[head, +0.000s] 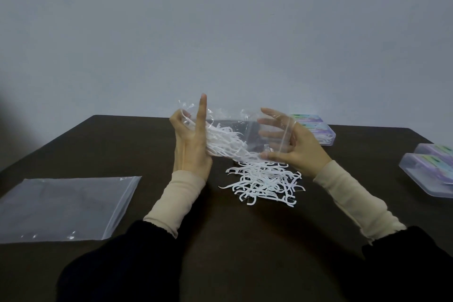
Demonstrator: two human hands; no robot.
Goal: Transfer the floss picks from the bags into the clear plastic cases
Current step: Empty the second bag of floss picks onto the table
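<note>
On the dark table (245, 240): one flat empty zip bag (63, 208) at left, clear plastic cases (426, 171) at right and far right, and a loose heap of white floss picks (264, 184) at centre. Above the heap, a second clear bag (235, 140), tilted mouth-down and part full; left hand (191, 144) pinches its closed end with the forefinger straight, right hand (294, 144) holds the mouth with fingers (269, 113) spread. Picks judged light, stiff, prone to tangle and scatter; best gathered in small bundles by the handles.
</note>
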